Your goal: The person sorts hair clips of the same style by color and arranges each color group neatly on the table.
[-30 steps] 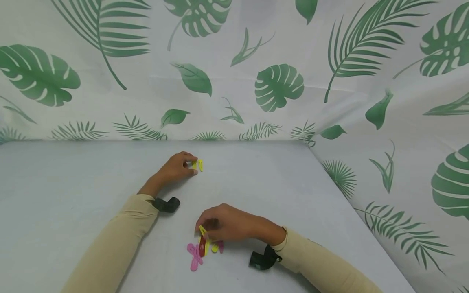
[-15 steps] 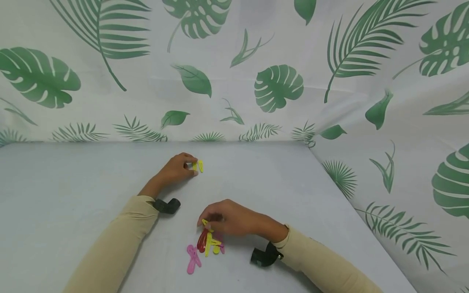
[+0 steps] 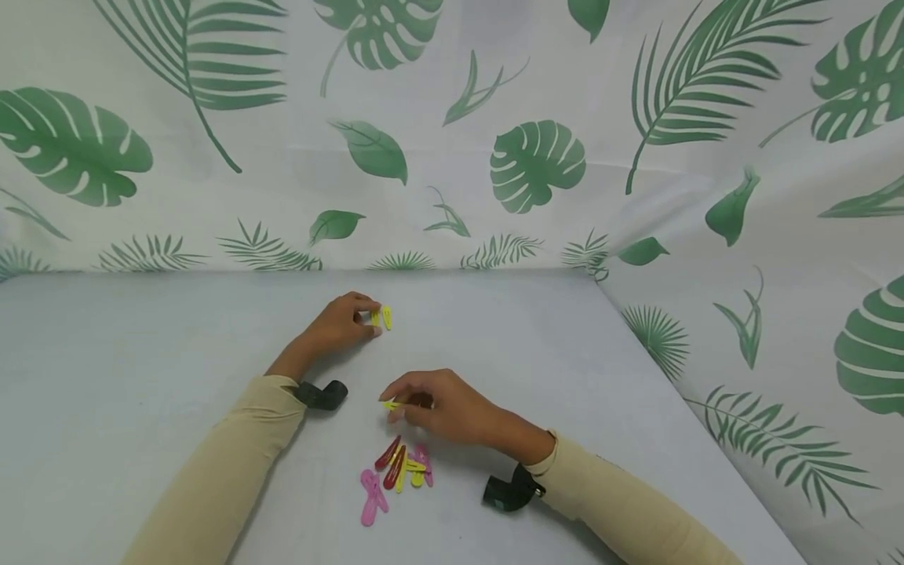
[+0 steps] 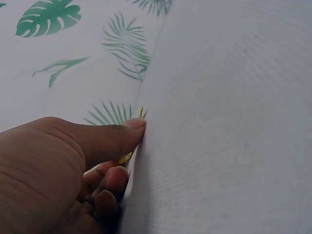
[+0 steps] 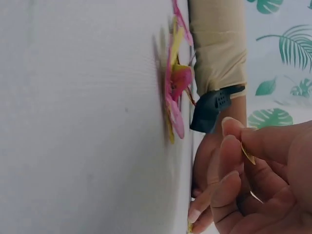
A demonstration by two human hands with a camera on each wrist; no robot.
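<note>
Grip on the right hand (image 3: 445, 408) is pinched almost closed on a yellow clip (image 3: 390, 405), now up off the counter (image 3: 530, 353), so I'd call that one picked out. Lower centre, two red clips (image 3: 395, 468) now lie fanned apart near some pink clips (image 3: 369, 502). Further off, left of centre, the left hand (image 3: 342, 322) hasn't budged, thumb and fingers pinching a second yellow clip (image 3: 375, 319), with a loose yellow clip (image 3: 387, 318) just beside.

Clip pile (image 3: 395, 469) on table (image 3: 537, 345), before right grip (image 3: 445, 408) — two clips (image 3: 387, 318) farther back, at left grip (image 3: 342, 322) — backdrop (image 3: 452, 157) behind
</note>
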